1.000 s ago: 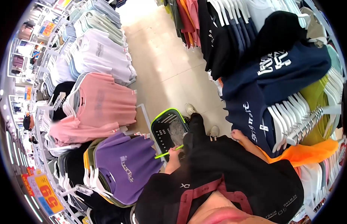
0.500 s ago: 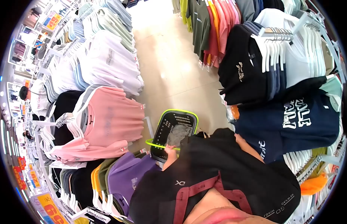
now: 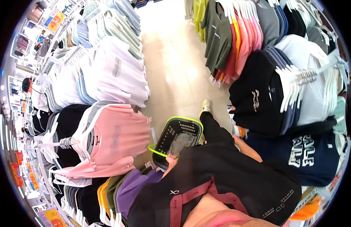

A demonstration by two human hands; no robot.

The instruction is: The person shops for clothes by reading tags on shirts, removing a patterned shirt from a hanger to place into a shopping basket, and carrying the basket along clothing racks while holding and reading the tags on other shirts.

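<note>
My left hand (image 3: 171,159) is wrapped around the lime green handle (image 3: 156,151) of a dark shopping basket (image 3: 168,133). The basket has a lime green rim and slotted walls, and it hangs in front of me to the left. A crumpled grey cloth item (image 3: 182,142) lies inside it. At my right side, my right hand (image 3: 236,139) hangs beside my black trousers, close to the navy sweatshirt (image 3: 273,149) on the right rack. Its fingers are mostly hidden, and I see nothing in it.
Pink shirts (image 3: 119,132), white shirts (image 3: 113,72) and a purple shirt (image 3: 136,189) line the left side. Black shirts (image 3: 251,94) and dark green shirts (image 3: 219,38) hang on the right. Between them runs a tiled aisle (image 3: 175,68). My shoe (image 3: 207,106) is on the floor.
The racks have shifted down the view as I move forward along the aisle. A leg and shoe have come into view ahead of the basket's right side. The left hand keeps its hold.
</note>
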